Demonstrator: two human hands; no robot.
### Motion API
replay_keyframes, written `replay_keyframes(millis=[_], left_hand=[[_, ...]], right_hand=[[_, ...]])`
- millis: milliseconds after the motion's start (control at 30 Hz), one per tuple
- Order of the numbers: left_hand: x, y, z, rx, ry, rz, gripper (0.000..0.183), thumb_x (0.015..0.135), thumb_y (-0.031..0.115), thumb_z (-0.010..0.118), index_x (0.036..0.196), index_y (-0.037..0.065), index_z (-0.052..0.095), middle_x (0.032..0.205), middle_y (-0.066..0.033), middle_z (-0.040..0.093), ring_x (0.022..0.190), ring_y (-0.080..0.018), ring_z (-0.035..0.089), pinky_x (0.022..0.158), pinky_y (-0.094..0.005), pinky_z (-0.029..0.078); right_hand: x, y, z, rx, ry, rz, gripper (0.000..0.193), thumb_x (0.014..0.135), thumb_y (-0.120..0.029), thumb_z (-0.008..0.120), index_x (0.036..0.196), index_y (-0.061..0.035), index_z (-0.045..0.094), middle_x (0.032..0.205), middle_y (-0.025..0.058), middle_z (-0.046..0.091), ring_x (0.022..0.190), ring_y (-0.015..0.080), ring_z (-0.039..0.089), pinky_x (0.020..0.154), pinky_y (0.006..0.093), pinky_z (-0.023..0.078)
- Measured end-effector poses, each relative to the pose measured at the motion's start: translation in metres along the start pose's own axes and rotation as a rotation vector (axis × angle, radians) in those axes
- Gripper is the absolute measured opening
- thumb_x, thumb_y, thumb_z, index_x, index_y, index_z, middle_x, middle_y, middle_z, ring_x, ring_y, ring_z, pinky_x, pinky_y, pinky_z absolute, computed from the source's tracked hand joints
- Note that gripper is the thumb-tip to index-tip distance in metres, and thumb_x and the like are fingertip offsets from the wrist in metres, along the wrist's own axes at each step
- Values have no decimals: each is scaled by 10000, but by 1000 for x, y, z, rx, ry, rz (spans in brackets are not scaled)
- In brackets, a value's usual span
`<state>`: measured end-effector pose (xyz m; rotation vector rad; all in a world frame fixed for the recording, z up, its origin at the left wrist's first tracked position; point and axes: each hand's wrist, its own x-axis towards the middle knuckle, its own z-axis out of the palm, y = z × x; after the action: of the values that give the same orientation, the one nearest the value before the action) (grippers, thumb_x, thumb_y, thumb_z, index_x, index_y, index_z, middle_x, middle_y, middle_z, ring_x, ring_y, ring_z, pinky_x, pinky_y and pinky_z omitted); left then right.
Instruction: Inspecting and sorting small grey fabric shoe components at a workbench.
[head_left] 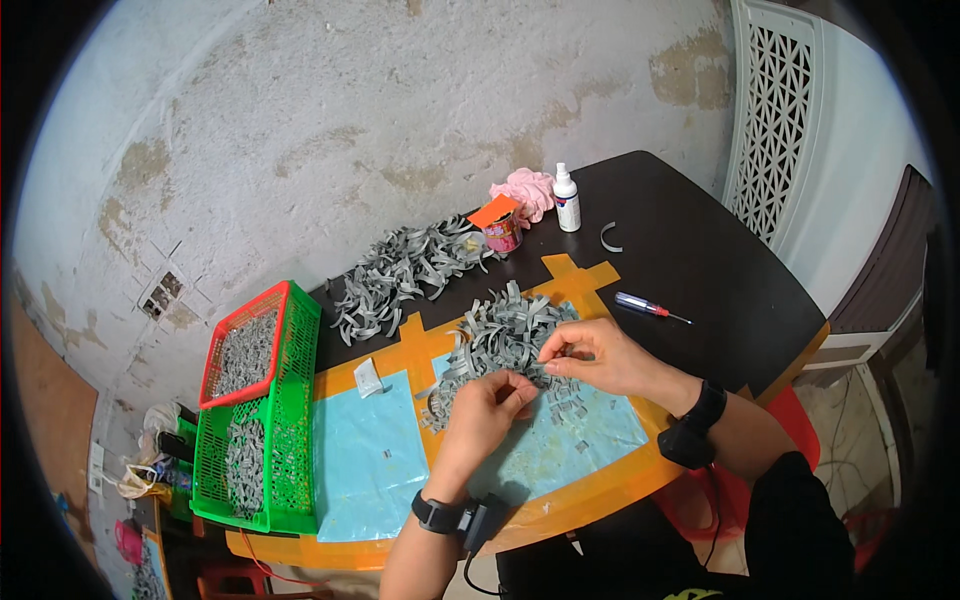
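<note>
My left hand (480,418) is closed in a pinch over the near side of a heap of curved grey strips (508,325). To its right and slightly farther off, my right hand (608,358) also pinches, thumb against fingers. Whatever sits between the fingertips of either hand is too small to make out. Below the hands, small grey pieces (568,408) lie scattered on a light blue sheet (590,450) edged with orange tape. More small pieces (436,410) are gathered left of the heap, partly behind my left hand.
A second strip heap (400,270) lies by the wall, beside a tin (503,235), pink cloth (528,190) and white bottle (567,200). A screwdriver (645,305) and one loose strip (608,238) lie to the right. Red (205,385) and green baskets (295,430) hold grey pieces at left.
</note>
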<state>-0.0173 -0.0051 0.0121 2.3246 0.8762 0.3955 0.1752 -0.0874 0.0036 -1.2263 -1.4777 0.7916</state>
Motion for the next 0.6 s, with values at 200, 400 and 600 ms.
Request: replay_keyframes(millis=[200, 400, 600], left_hand=[[4, -7, 0, -1081, -150, -149, 120, 915, 65, 582, 1031, 35, 591, 890, -39, 649, 816, -120, 636, 769, -242, 531], [4, -1, 2, -1220, -98, -108, 126, 905, 39, 583, 1031, 28, 591, 908, -48, 648, 821, -117, 635, 755, -231, 529], [3, -1, 1, -1232, -51, -67, 131, 904, 19, 574, 1034, 27, 591, 898, -54, 649, 801, -119, 634, 747, -232, 528]], right_hand=[[-1, -7, 0, 282, -149, 133, 164, 898, -115, 608, 1013, 1, 617, 882, 22, 633, 764, 71, 579, 654, 220, 478], [-4, -17, -4, 437, -80, 196, 140, 891, -128, 625, 950, -1, 613, 828, 24, 621, 716, 82, 584, 661, 227, 470], [-3, -16, -7, 492, -145, 278, 157, 879, -151, 637, 935, -6, 610, 813, 22, 616, 711, 85, 581, 664, 227, 461]])
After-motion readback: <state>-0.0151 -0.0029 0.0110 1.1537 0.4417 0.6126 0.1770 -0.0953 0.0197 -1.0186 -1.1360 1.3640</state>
